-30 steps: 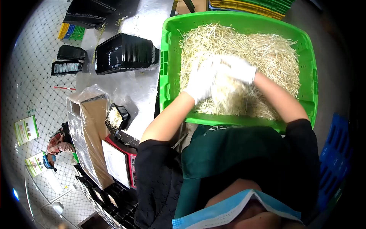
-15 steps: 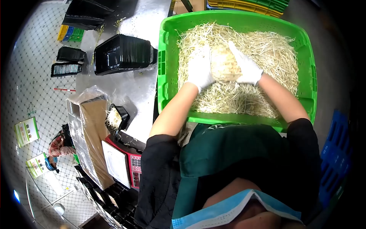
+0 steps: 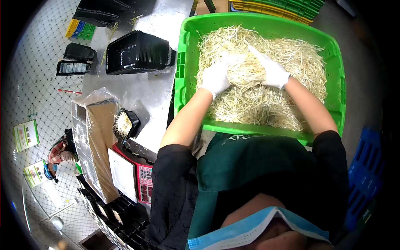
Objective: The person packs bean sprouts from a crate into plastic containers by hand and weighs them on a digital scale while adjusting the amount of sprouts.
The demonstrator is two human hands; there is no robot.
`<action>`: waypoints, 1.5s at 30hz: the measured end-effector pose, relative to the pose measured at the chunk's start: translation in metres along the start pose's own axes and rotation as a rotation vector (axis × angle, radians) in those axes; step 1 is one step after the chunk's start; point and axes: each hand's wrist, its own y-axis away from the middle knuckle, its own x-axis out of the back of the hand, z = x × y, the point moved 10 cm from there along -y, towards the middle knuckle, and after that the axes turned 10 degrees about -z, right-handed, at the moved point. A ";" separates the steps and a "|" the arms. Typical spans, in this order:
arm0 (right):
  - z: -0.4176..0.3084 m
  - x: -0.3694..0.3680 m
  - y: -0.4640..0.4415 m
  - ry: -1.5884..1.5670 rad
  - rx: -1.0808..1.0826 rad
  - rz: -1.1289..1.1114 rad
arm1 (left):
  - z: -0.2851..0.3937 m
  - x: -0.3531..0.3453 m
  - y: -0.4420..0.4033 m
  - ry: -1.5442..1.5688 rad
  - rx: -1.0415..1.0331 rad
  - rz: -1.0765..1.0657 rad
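Observation:
A green crate (image 3: 333,112) holds a thick bed of pale bean sprouts (image 3: 300,58). My left hand (image 3: 216,78), in a white glove, presses against the left side of a bunch of sprouts (image 3: 245,71). On the bunch's right side is my right hand (image 3: 273,71), also gloved, its thumb at the lower edge. The bunch is held between both palms above the bed. Sprouts hide some of my left fingertips.
Left of the crate, a metal table (image 3: 154,93) bears nested black trays (image 3: 137,53). Nearer me are a small black tray with sprouts (image 3: 125,124), a red scale (image 3: 144,179) and a plastic-wrapped carton (image 3: 100,141). Another person (image 3: 62,152) is at far left.
From a blurred, close-together position, my hands have parted to either side of a bunch of sprouts. Since half a second ago they have barely moved, and the view has shifted slightly.

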 end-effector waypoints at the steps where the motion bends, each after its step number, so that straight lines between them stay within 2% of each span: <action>1: 0.009 0.002 0.003 -0.035 -0.156 -0.119 | 0.003 0.003 -0.002 -0.015 -0.069 0.035; 2: -0.013 0.022 0.010 0.021 -0.052 -0.007 | 0.028 0.031 0.014 -0.025 -0.082 0.091; 3: -0.023 0.034 0.016 0.021 -0.054 -0.010 | 0.042 0.050 0.027 -0.033 -0.094 0.142; 4: -0.021 0.034 0.021 0.104 -0.200 -0.152 | 0.054 0.052 0.036 -0.229 -0.206 0.209; 5: -0.013 0.028 0.027 0.188 -0.345 -0.294 | 0.051 0.051 0.040 -0.226 -0.205 0.208; 6: -0.002 0.025 0.027 0.337 -0.336 -0.335 | 0.034 0.036 0.035 -0.343 -0.063 0.033; 7: 0.013 0.030 0.036 0.341 -0.335 -0.330 | 0.013 0.024 0.035 -0.457 0.081 -0.140; 10: 0.032 0.064 0.046 0.442 -0.267 -0.209 | 0.004 0.042 0.075 -0.504 0.010 -0.058; 11: 0.036 0.082 0.051 0.150 -0.366 -0.153 | 0.010 0.045 0.073 -0.499 0.005 -0.067; 13: 0.025 0.080 0.034 -0.166 -0.354 -0.018 | 0.036 0.034 0.075 -0.560 -0.127 -0.099; 14: 0.018 0.079 0.026 -0.320 -0.336 0.052 | 0.045 0.018 0.063 -0.597 -0.157 -0.181; 15: 0.021 0.062 0.011 -0.453 -0.469 -0.036 | 0.055 0.013 0.053 -0.468 -0.254 -0.030; 16: 0.015 0.039 -0.012 -0.789 -0.300 -0.017 | 0.060 0.014 0.044 -0.518 -0.272 0.123; 17: 0.008 0.022 -0.020 -0.823 -0.326 -0.150 | 0.069 0.025 0.044 -0.562 -0.291 0.275; 18: 0.002 0.005 -0.027 -0.846 -0.353 -0.285 | 0.064 0.028 0.048 -0.559 -0.287 0.278; 19: 0.004 0.007 -0.028 -0.840 -0.353 -0.293 | 0.056 0.040 0.055 -0.617 -0.177 0.223; 20: 0.017 0.011 -0.029 -0.584 -0.384 -0.366 | 0.045 0.046 0.069 -0.641 -0.111 0.200; 21: 0.025 0.015 -0.035 -0.538 -0.403 -0.378 | 0.034 0.052 0.085 -0.666 -0.045 0.175; 23: 0.044 0.020 -0.049 -0.544 -0.506 -0.330 | 0.026 0.041 0.120 0.018 -0.219 -0.030; 24: 0.054 0.021 -0.056 -0.598 -0.587 -0.261 | 0.022 0.006 0.117 0.042 -0.103 -0.352; 25: 0.062 0.017 -0.060 -0.518 -0.729 -0.197 | 0.028 -0.022 0.115 0.133 -0.059 -0.517; 26: 0.048 0.010 -0.070 -0.458 -0.686 -0.220 | 0.034 -0.050 0.117 0.216 -0.001 -0.677; 27: 0.034 0.004 -0.080 -0.397 -0.644 -0.240 | 0.037 -0.069 0.107 0.349 -0.027 -0.680; 28: -0.010 -0.005 -0.077 -0.619 -0.427 -0.208 | 0.067 -0.079 0.099 -0.384 -0.323 -0.642; 29: -0.036 -0.006 -0.067 -0.448 -0.401 -0.255 | 0.087 -0.097 0.102 -1.109 -0.600 -0.541; 30: -0.062 -0.008 -0.058 -0.277 -0.374 -0.294 | 0.090 -0.103 0.099 -1.096 -0.597 -0.540; 31: -0.063 -0.006 -0.048 0.289 -0.511 -0.392 | 0.083 -0.094 0.085 -0.502 -0.333 -0.552; 32: -0.083 -0.012 -0.038 0.520 -0.490 -0.275 | 0.075 -0.098 0.076 -0.208 -0.193 -0.558; 33: -0.090 -0.023 -0.036 0.528 -0.489 -0.281 | 0.068 -0.100 0.068 0.093 -0.065 -0.524; 35: -0.100 -0.024 -0.036 0.690 -0.515 -0.163 | 0.064 -0.126 0.067 -0.068 -0.008 -0.756; 36: -0.089 -0.025 -0.041 0.755 -0.566 -0.154 | 0.062 -0.114 0.067 -0.138 -0.002 -0.573; 37: -0.084 -0.017 -0.049 0.755 -0.562 -0.149 | 0.059 -0.108 0.076 -0.142 0.001 -0.570; 39: -0.050 -0.021 -0.050 0.448 -0.732 -0.381 | 0.070 -0.071 0.096 -0.443 -0.270 -0.372; 41: -0.031 -0.010 -0.051 0.388 -0.723 -0.321 | 0.040 0.059 0.134 0.198 -0.037 -0.299; 42: -0.026 -0.011 -0.051 0.314 -0.686 -0.346 | 0.018 0.105 0.147 0.291 -0.003 -0.219; 43: -0.021 -0.015 -0.053 0.237 -0.649 -0.377 | -0.013 0.159 0.160 0.667 -0.112 0.053; 44: -0.010 -0.012 -0.057 0.394 -0.692 -0.307 | -0.040 0.218 0.162 0.454 -0.146 0.358; 45: -0.012 -0.009 -0.053 0.364 -0.790 -0.379 | -0.065 0.272 0.172 0.216 -0.101 0.671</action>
